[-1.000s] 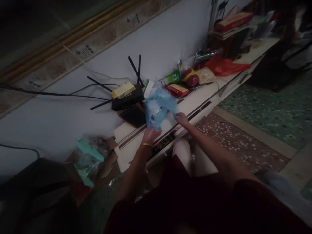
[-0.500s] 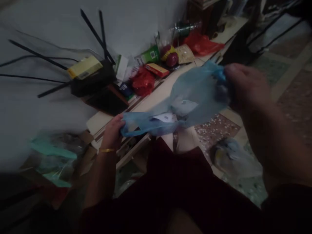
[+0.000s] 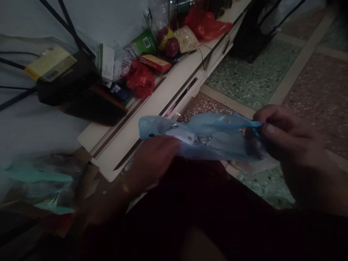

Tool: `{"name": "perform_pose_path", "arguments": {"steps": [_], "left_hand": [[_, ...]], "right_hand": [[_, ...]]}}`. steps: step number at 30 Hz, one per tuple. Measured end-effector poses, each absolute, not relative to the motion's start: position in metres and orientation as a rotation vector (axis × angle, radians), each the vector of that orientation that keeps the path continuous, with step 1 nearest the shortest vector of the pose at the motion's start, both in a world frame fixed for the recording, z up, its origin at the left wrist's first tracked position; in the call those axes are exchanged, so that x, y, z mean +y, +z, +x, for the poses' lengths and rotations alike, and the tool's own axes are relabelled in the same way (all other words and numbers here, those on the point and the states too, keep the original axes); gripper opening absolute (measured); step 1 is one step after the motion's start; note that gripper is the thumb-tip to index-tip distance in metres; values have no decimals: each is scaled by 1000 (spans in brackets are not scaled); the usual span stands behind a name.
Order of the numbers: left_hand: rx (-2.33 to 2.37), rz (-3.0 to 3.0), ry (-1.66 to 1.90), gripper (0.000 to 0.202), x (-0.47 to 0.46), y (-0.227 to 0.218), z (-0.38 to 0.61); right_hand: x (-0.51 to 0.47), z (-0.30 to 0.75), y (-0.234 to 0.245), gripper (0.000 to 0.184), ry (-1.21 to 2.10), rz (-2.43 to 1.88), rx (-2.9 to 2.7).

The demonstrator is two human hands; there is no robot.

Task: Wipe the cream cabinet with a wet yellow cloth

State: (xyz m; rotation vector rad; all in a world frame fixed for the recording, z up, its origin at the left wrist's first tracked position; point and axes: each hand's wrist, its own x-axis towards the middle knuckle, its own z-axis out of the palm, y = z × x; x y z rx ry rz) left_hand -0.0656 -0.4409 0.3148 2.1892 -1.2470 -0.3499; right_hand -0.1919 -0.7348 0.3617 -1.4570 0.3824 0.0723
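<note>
We hold a thin blue plastic bag (image 3: pixel 206 136) stretched across the middle of the frame, above our dark red lap and clear of the worktop (image 3: pixel 168 96). Our right hand (image 3: pixel 288 145), at the right of the frame, has its grip pinched shut on the bag's right end, thumb pressed to the fingers. Our left hand (image 3: pixel 152 159), at lower centre and blurred, lies under the bag's left part and touches it; we cannot tell whether its grip is closed.

Half a second ago the bag slanted upward to the right, with the right hand high in the frame; now it lies nearly level and lower, and the right hand has come down with it. The left hand has moved in from the bag's left tip toward its middle. A second ago the bag was bunched on the worktop beside the router.

The black router (image 3: pixel 65 81) with a yellow box (image 3: pixel 50 65) on it sits at the upper left. A crumpled red bag (image 3: pixel 140 79) and a red-and-yellow carton (image 3: pixel 156 62) lie further along the worktop. A greenish bag (image 3: pixel 40 181) lies at the lower left.
</note>
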Motion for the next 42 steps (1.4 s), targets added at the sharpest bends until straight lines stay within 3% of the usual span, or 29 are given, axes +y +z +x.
{"name": "perform_pose_path", "arguments": {"steps": [3,7,10,19,23,27,31,34,37,42], "left_hand": [[-1310,2204,-1006,29,-479,280,-73],[-1268,2069,-1467,15,-477,248,-87],[-1345,1875,-1437,14,-458,249,-100],[-1331,2288,-1216,27,-514,220,-96],[-1156,2487,-916,61,-530,192,-88],[-1209,2415,-969,82,-521,173,-84],[-988,2344,-1155,60,-505,173,-89],[-1151,2291,-1464,47,-495,189,-95],[-1437,2244,-1551,52,-488,206,-101],[-1654,2299,-1392,53,-485,219,-108]], "right_hand": [[-726,-194,364,23,44,-1428,328],[-726,-197,359,21,-67,-1418,364],[-730,-200,353,20,-128,-1394,392],[-732,-213,351,29,-67,-1462,423],[-739,-223,349,27,-79,-1486,442],[-746,-229,345,30,-124,-1528,456],[-745,-230,343,35,-118,-1548,430],[-742,-229,342,36,-105,-1539,422],[-741,-228,342,36,-121,-1559,435],[-740,-229,345,37,-105,-1524,433]]}}
